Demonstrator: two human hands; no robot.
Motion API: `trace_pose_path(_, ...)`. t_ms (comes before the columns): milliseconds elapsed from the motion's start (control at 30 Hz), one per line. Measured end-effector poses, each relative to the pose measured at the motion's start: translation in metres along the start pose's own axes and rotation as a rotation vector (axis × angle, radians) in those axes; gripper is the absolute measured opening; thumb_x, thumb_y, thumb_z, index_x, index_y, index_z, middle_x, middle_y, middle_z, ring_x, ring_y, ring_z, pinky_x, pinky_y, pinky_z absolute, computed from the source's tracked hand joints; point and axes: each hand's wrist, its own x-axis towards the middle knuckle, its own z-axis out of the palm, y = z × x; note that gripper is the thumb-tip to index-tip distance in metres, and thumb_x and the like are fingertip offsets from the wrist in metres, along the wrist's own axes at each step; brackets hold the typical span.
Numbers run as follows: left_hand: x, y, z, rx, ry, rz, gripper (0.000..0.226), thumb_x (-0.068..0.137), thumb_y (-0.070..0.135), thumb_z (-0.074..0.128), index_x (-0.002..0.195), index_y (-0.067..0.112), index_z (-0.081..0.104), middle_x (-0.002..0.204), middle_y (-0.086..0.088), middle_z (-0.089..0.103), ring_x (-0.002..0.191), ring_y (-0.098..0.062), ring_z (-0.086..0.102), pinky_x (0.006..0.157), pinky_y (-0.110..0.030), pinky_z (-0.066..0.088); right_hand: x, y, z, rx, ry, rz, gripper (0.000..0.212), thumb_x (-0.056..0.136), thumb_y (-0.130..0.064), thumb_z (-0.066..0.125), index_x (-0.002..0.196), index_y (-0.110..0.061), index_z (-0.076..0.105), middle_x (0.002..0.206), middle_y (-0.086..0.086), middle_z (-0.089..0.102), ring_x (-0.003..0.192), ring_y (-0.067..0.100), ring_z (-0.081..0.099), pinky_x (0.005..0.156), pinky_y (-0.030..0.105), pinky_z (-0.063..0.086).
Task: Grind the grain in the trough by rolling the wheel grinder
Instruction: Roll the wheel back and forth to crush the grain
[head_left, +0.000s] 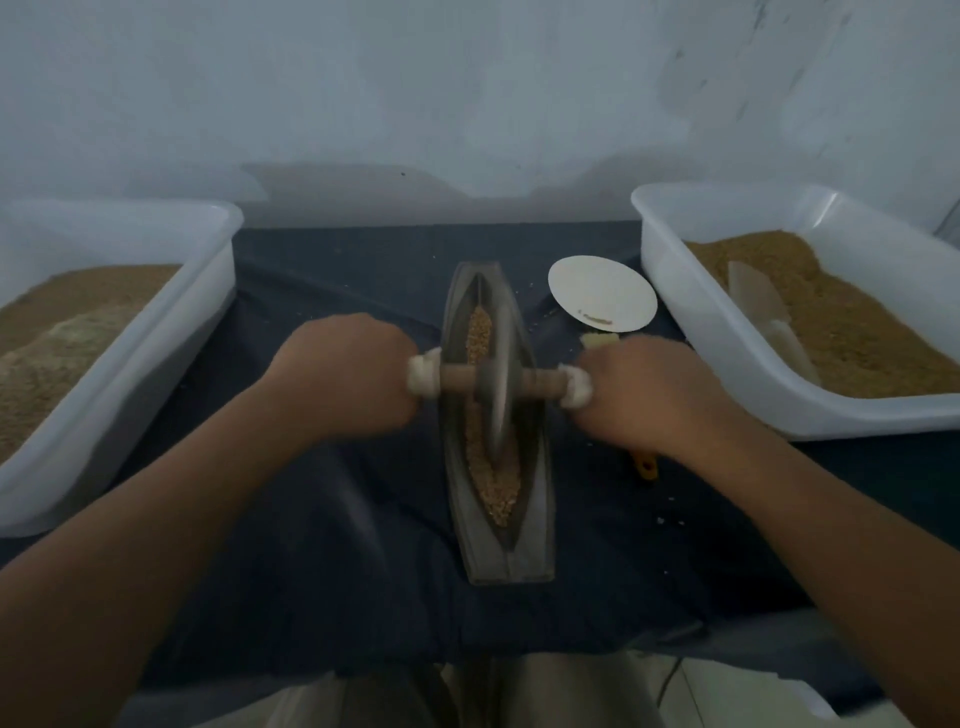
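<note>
A long boat-shaped metal trough lies lengthwise on a dark cloth at the centre. Brown grain fills its groove. The wheel grinder, a grey metal disc on a wooden axle, stands upright in the groove near the trough's middle. My left hand is closed around the left, white-wrapped end of the axle. My right hand grips the right, white-wrapped end. Both fists hide the axle tips.
A white plastic tub of ground grain stands at the left. Another white tub with grain and a pale scoop stands at the right. A white round plate lies beside the trough. A yellow tool peeks from under my right wrist.
</note>
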Motion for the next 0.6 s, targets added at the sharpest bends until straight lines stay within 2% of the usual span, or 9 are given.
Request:
trace_pose_path(67,0.026,-0.002,-0.005,0.028,0.054,-0.085,0.031,0.079,0.048,0.054,0.064,0.021,0.054,0.066,0.006,0.058,0.061,-0.023,0.058,0.058,-0.031,0.047,0.033,-0.001,0.004,-0.052,0.107,0.043,0.031,0.092,-0.050,0.057,0.069,-0.029,0.055,0.067,-0.006,0.059,0.060,0.014,0.056,0.057,0.032,0.048)
trace_pose_path(167,0.050,-0.007,-0.012,-0.027,0.030,-0.148,0.030,0.081,0.045,0.059,0.066,0.020,0.055,0.070,0.003,0.060,0.065,-0.025,0.059,0.066,-0.036,0.055,0.064,-0.002,0.002,-0.032,0.243,0.071,0.041,0.100,-0.049,0.052,0.066,-0.028,0.046,0.070,-0.004,0.058,0.067,0.021,0.060,0.068,0.038,0.056)
trace_pose_path(267,0.030,-0.006,-0.005,-0.113,-0.052,-0.129,0.026,0.082,0.043,0.061,0.067,0.021,0.056,0.070,0.005,0.059,0.067,-0.023,0.059,0.064,-0.034,0.051,0.055,-0.004,-0.003,-0.026,0.167,0.020,0.038,0.101,-0.048,0.053,0.070,-0.026,0.054,0.074,-0.004,0.060,0.072,0.021,0.062,0.070,0.040,0.054)
trace_pose_path(300,0.014,-0.005,0.001,-0.131,-0.065,-0.110,0.024,0.079,0.042,0.061,0.066,0.022,0.056,0.068,0.007,0.058,0.064,-0.020,0.059,0.060,-0.031,0.048,0.043,-0.003,-0.005,-0.043,0.117,0.000,0.034,0.098,-0.049,0.055,0.072,-0.028,0.056,0.073,-0.006,0.059,0.068,0.018,0.058,0.064,0.039,0.051)
trace_pose_path(367,-0.024,-0.003,0.014,-0.136,-0.034,-0.065,0.024,0.072,0.047,0.057,0.063,0.025,0.053,0.060,0.010,0.054,0.054,-0.011,0.051,0.049,-0.025,0.037,0.012,-0.004,-0.008,-0.149,0.101,-0.054,0.034,0.085,-0.056,0.050,0.061,-0.031,0.046,0.059,-0.012,0.046,0.051,0.009,0.039,0.046,0.031,0.031)
trace_pose_path(433,-0.045,-0.002,0.022,-0.148,0.007,-0.047,0.029,0.069,0.053,0.049,0.060,0.026,0.050,0.054,0.011,0.049,0.049,-0.007,0.044,0.045,-0.023,0.027,-0.008,-0.006,-0.010,-0.191,0.120,-0.084,0.033,0.074,-0.057,0.044,0.054,-0.032,0.033,0.050,-0.013,0.033,0.045,0.004,0.025,0.043,0.026,0.017)
trace_pose_path(500,-0.036,-0.003,0.024,-0.161,-0.003,-0.072,0.029,0.070,0.053,0.047,0.061,0.025,0.051,0.057,0.011,0.051,0.050,-0.008,0.047,0.047,-0.024,0.030,0.002,-0.007,-0.008,-0.214,0.121,-0.048,0.035,0.079,-0.057,0.047,0.057,-0.032,0.035,0.053,-0.012,0.036,0.047,0.006,0.028,0.045,0.026,0.018)
trace_pose_path(600,0.010,-0.006,0.017,-0.144,0.012,-0.174,0.029,0.078,0.049,0.053,0.067,0.023,0.056,0.068,0.007,0.058,0.061,-0.019,0.057,0.059,-0.031,0.046,0.046,-0.007,-0.006,-0.145,0.163,-0.017,0.038,0.097,-0.050,0.056,0.067,-0.030,0.045,0.066,-0.010,0.046,0.061,0.015,0.051,0.056,0.030,0.032)
